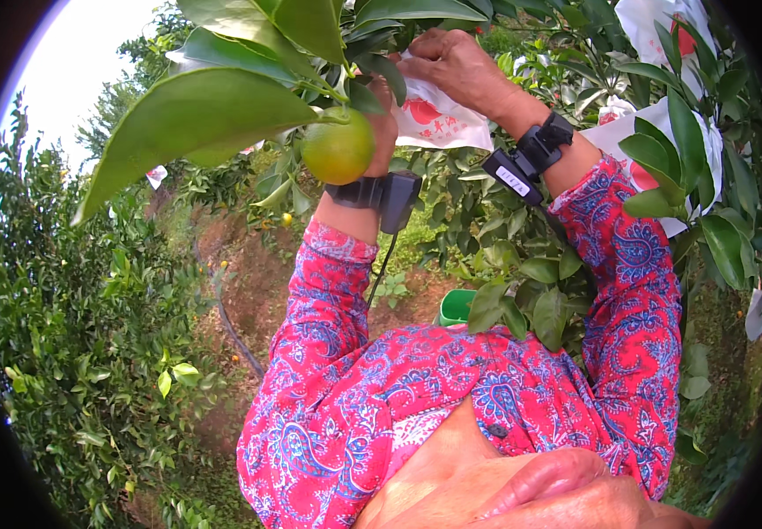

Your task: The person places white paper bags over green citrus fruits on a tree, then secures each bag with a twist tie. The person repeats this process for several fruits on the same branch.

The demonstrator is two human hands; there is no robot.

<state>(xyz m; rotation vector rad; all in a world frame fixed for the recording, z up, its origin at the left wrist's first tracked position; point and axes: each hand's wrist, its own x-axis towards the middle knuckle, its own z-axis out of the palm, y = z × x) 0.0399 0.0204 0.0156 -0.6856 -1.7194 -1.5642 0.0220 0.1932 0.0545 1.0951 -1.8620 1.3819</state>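
Up among the citrus leaves, a white paper fruit bag (443,125) printed with a red fruit and writing hangs upright. My right hand (453,66) pinches its gathered top, the fingers bent inward. At the bag's left edge is my left hand (385,125), close against the paper; leaves and a fruit cover its fingers, so its grip is hidden. Nearer the camera hangs a green-yellow citrus fruit (338,145), unbagged, in front of my left wrist. What the bag holds cannot be seen.
A large leaf (202,129) juts across the upper left. More white bags (658,145) hang among branches on the right. A green container (457,307) stands below, partly behind leaves. A dark hose (229,324) crosses the soil. Dense bushes (90,330) line the left.
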